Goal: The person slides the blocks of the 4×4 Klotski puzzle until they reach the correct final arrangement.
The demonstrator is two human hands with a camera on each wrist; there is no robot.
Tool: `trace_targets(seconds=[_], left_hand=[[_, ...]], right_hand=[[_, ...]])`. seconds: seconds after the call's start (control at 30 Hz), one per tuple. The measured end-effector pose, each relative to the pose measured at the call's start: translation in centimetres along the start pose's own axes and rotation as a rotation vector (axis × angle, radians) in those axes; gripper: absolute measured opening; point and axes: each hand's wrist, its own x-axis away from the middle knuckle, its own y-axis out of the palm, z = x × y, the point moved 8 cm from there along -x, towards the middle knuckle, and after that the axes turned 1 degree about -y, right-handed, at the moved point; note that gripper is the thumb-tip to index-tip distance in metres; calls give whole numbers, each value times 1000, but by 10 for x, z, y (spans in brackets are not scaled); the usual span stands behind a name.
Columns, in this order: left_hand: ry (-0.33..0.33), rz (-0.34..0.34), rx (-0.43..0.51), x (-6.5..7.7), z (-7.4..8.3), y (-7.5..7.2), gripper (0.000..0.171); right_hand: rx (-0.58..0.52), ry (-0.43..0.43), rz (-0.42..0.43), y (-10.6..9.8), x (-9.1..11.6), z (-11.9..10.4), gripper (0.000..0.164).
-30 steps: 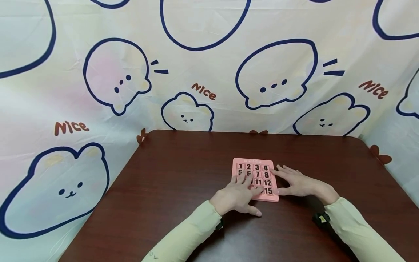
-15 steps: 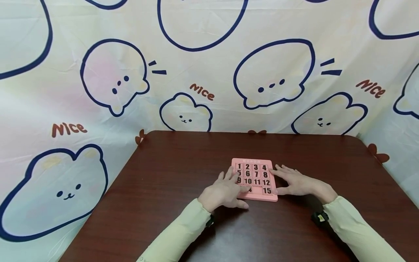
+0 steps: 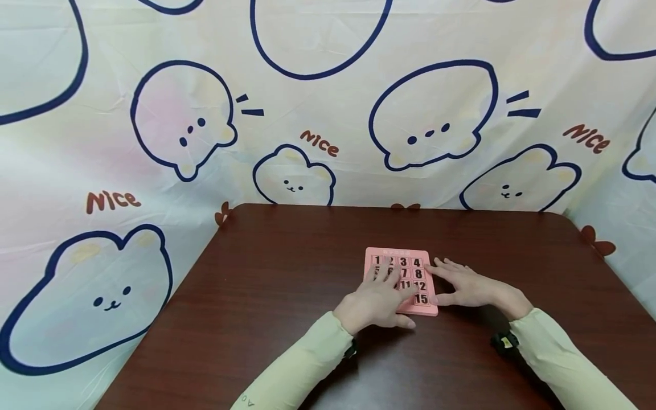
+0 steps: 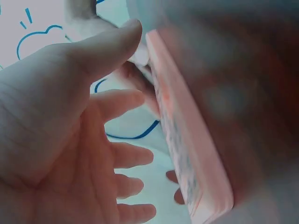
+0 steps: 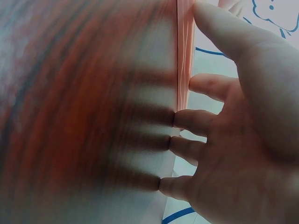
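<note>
A pink number sliding puzzle [image 3: 404,262] lies flat on the table, its dark-numbered tiles partly covered. Across its lower left part spreads my left hand [image 3: 374,302], fingers extended. In the left wrist view those fingertips [image 4: 133,155] appear slightly apart from the puzzle's face [image 4: 191,135]. My right hand [image 3: 474,287] is at the puzzle's right side, thumb and index fingertip against the edge. From the right wrist, the other fingertips [image 5: 180,149] rest on the tabletop beside the pink edge [image 5: 185,56]. Tiles 1, 3, 4, 7, 8 and 15 show; lower left ones are hidden.
The dark brown wooden table [image 3: 271,273] stretches around the puzzle on all sides. Behind it and to its left hangs a pale curtain [image 3: 353,188] printed with cartoon bears. Black wrist straps [image 3: 504,341] sit at the sleeve cuffs.
My left hand slid left off most of the tiles half a second ago, baring a gap in the bottom row, and is now back rightward over them. The right hand stays at the edge.
</note>
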Motion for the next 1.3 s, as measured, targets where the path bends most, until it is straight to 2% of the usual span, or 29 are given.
trace_targets(seconds=[0.37,0.67,0.93,1.17,1.3], left_hand=[[8,-38,-59,-5,6,12,74],[-1,-60,-7,-3,1,17,73],[-3,-67,16,-1,-3,14,70],[20,-37,-40,-3,6,9,72],[27,-37,-64,-5,11,14,74]], right_hand=[[-16,12,-16,0,-1,-1,90],[-17,12,-16,0,-2,-2,90],[-23,15,-21,-1,-3,-1,90],[-15,5,-15,-3,-1,-1,89],[-16,-8,-10,0,2,0,89]])
